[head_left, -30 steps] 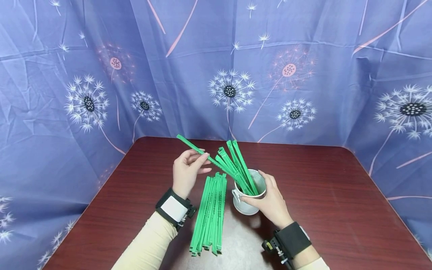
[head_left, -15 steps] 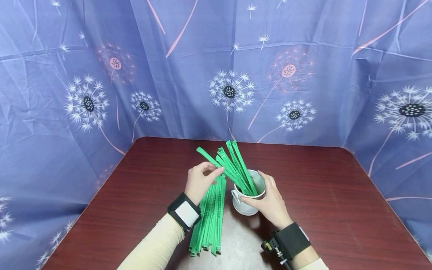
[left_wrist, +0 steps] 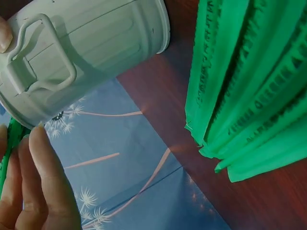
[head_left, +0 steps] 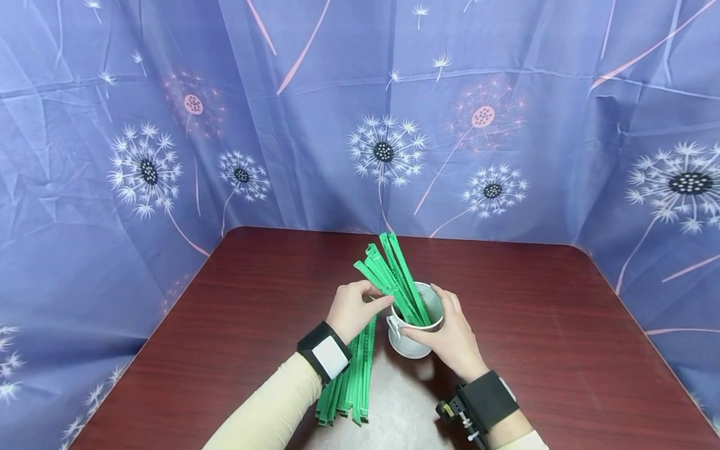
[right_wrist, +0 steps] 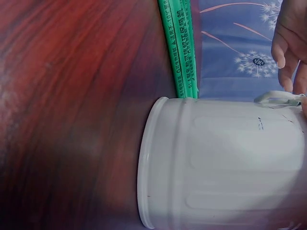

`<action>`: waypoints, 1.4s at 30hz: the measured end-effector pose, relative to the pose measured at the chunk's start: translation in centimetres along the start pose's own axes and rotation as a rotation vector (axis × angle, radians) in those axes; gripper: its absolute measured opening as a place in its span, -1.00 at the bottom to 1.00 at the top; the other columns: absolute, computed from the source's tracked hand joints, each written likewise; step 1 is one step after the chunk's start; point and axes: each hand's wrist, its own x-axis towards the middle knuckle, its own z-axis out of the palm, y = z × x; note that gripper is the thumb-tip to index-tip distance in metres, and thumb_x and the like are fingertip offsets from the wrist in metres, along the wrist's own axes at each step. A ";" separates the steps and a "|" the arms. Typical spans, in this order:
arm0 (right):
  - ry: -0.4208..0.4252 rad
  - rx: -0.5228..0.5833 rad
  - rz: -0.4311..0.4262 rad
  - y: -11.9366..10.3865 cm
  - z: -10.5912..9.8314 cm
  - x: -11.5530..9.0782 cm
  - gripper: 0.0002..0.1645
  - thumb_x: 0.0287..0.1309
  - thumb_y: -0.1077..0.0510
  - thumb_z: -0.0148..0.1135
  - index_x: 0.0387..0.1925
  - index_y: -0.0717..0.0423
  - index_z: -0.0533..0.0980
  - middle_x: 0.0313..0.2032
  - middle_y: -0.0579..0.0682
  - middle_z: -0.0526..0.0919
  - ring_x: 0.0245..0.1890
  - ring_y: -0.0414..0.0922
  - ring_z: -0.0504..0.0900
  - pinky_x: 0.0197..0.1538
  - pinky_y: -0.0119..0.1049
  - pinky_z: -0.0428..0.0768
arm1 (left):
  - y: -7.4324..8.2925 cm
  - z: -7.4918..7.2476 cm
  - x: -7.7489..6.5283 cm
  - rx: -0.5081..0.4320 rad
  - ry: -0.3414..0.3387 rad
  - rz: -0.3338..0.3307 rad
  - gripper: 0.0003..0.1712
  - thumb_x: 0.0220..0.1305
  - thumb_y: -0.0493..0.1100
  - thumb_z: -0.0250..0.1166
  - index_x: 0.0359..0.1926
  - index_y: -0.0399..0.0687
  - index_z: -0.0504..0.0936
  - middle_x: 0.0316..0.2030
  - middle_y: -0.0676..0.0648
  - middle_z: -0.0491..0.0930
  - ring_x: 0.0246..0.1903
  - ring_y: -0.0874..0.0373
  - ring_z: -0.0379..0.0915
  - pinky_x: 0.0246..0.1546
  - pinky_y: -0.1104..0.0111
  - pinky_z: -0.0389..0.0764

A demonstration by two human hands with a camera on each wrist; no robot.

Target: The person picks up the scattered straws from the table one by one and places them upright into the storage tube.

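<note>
A white bucket (head_left: 409, 347) with a small side handle stands upright on the table. My right hand (head_left: 452, 337) holds its rim, thumb at the near side and fingers at the far side. Several green paper-wrapped straws (head_left: 402, 269) lean out of the bucket toward the back left. At the rim's left side my left hand (head_left: 355, 310) pinches one wrapped straw (left_wrist: 15, 136), whose lower end is inside the bucket. Under the left wrist lies a pile of the same straws (head_left: 360, 381), partly hidden by the hand; their printed wrappers show large in the left wrist view.
The dark red wooden table (head_left: 534, 294) reaches back to a blue curtain (head_left: 315, 144) with dandelion prints, which also hangs at both sides. Black wrist straps (head_left: 488, 406) with cameras sit on both arms.
My left hand has moved right and slightly down toward the bucket, sliding its straw in among the others. The right hand and the bucket have stayed in place.
</note>
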 end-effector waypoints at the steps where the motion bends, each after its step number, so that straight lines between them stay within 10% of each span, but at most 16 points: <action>1: 0.000 -0.001 0.000 0.0 0.0 0.0 0.29 -0.21 -0.35 0.55 0.48 -0.01 0.14 0.34 -0.03 0.30 0.21 0.01 0.46 0.06 0.14 0.53 | 0.0 0.1 0.0 0.005 -0.007 -0.004 -0.78 0.18 0.01 0.43 -0.31 -0.03 0.76 -0.40 0.02 0.76 -0.37 0.14 0.65 -0.45 0.44 0.55; 11: -0.010 0.013 0.005 0.0 0.0 0.0 0.29 -0.20 -0.36 0.54 0.48 -0.01 0.13 0.34 -0.02 0.29 0.21 0.01 0.44 0.06 0.11 0.53 | -1.6 -0.3 0.1 -0.013 -0.072 -0.038 -0.71 0.14 0.06 0.45 -0.22 -0.01 0.76 -0.28 0.02 0.76 -0.36 0.13 0.64 -0.40 0.41 0.60; 23: 0.003 0.006 0.003 0.1 0.0 0.0 0.28 -0.21 -0.38 0.54 0.47 -0.04 0.15 0.33 -0.05 0.31 0.22 0.00 0.44 0.07 0.14 0.52 | -6.1 -2.1 -0.1 0.343 -0.216 -0.235 -0.52 0.06 -0.27 0.50 0.03 -0.33 0.63 -0.13 -0.25 0.64 -0.13 -0.12 0.59 -0.10 0.13 0.63; 30: 0.000 0.010 0.006 0.1 0.1 0.0 0.27 -0.20 -0.39 0.53 0.47 -0.07 0.15 0.34 -0.06 0.30 0.23 0.00 0.43 0.08 0.14 0.51 | -6.8 -1.8 -0.4 0.184 -0.261 -0.389 -0.40 0.03 -0.41 0.48 0.13 -0.41 0.51 -0.01 -0.32 0.56 -0.37 -0.04 0.63 -0.58 0.34 0.65; 35: 0.002 0.007 0.004 0.1 0.1 0.0 0.27 -0.21 -0.40 0.53 0.47 -0.07 0.15 0.34 -0.05 0.30 0.23 0.01 0.43 0.09 0.14 0.50 | -7.1 -1.6 -0.4 0.103 -0.254 -0.430 -0.37 0.02 -0.47 0.45 0.16 -0.41 0.48 -0.11 -0.25 0.59 -0.19 -0.08 0.63 -0.58 0.36 0.68; 42: 0.000 0.007 0.006 0.1 0.0 0.0 0.28 -0.21 -0.39 0.53 0.48 -0.08 0.14 0.34 -0.06 0.29 0.24 0.00 0.43 0.09 0.14 0.50 | -7.3 -1.5 -0.5 0.097 -0.247 -0.443 -0.42 0.04 -0.43 0.42 0.14 -0.41 0.51 -0.21 -0.24 0.65 -0.48 0.09 0.62 -0.62 0.38 0.65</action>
